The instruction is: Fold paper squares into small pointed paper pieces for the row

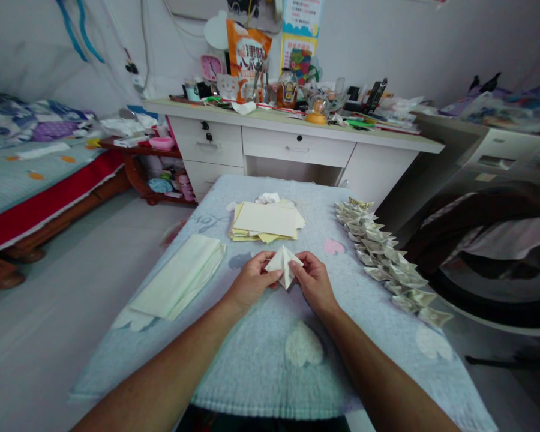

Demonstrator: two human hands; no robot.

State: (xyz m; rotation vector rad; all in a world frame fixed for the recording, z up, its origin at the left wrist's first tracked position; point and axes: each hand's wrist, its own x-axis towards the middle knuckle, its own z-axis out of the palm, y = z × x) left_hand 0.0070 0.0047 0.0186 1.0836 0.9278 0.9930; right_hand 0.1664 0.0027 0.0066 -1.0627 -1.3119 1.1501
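Observation:
A small folded paper piece (pixel 284 263), pale and diamond-shaped with a crease down its middle, is held above the cloth-covered table (pixel 270 372). My left hand (pixel 254 279) pinches its left corner, thumb on the front face. On the other side, my right hand (pixel 314 281) grips the right corner, its thumb pressed on the paper. The fingers behind the paper are partly hidden. Just beyond my hands lies a stack of cream and yellow paper sheets (pixel 265 219). Long folded pale paper (pixel 180 279) rests to the left.
Rows of folded paper pieces (pixel 382 255) line the table's right side. Behind stands a white desk (pixel 292 147) crowded with a jar (pixel 287 90), an orange bag (pixel 247 57) and other items. A washing machine (pixel 499 156) is at right, a bed (pixel 40 162) at left.

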